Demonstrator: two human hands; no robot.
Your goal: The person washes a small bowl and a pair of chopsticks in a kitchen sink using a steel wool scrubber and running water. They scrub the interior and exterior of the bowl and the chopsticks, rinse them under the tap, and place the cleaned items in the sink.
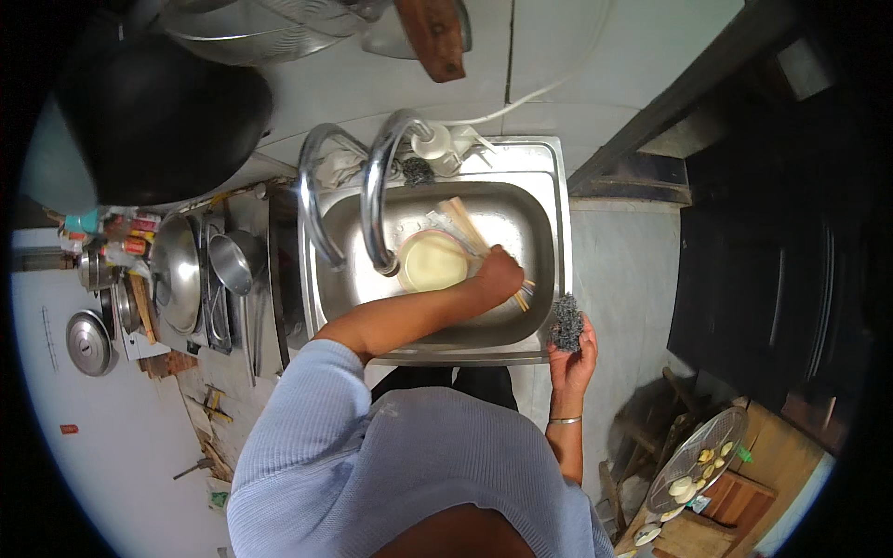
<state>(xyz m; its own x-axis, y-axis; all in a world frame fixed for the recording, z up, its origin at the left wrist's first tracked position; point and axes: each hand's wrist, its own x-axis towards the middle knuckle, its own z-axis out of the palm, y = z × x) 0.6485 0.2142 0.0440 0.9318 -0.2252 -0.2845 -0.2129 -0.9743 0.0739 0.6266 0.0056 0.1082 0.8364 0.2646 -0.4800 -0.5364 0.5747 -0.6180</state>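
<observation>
Utensil bundle (pixel 465 226) is in the steel sink (pixel 526 219), wooden slats plus a flat metal piece, lying at a slant, left hand (pixel 503 273) around it. Rest by size, big to small.

Sink: single basin, wide metal rim, directly in front of the person. Dark round pan (pixel 172 126) up at the left, near the wall, partly in shadow. Round mesh tray (pixel 677 462) at lower right, several small pale pieces on it, too small to identify. Shiny domed metal vessel (pixel 177 274) to the left of the sink; can't tell if it's a lid or a wok. Saucepan (pixel 236 263) beside it, long handle pointing toward the person.

Chrome spout (pixel 376 186) arches over the basin, a second chrome arc (pixel 314 191) just left of it. Pale yellow round bowl (pixel 433 263) on the sink floor, left of the left hand, near the spout's end; upper utensil ends reach its edge.

Left hand: fingers curled tight on the bundle, thin stick ends poking out on the near right side. Right hand (pixel 575 361): at the sink's near right corner, fingers pinching a dark grey wire scourer (pixel 566 323). Second dark scourer (pixel 419 171) sits on the back ledge. Smallest: metal bracelet (pixel 565 420) on the right wrist.
</observation>
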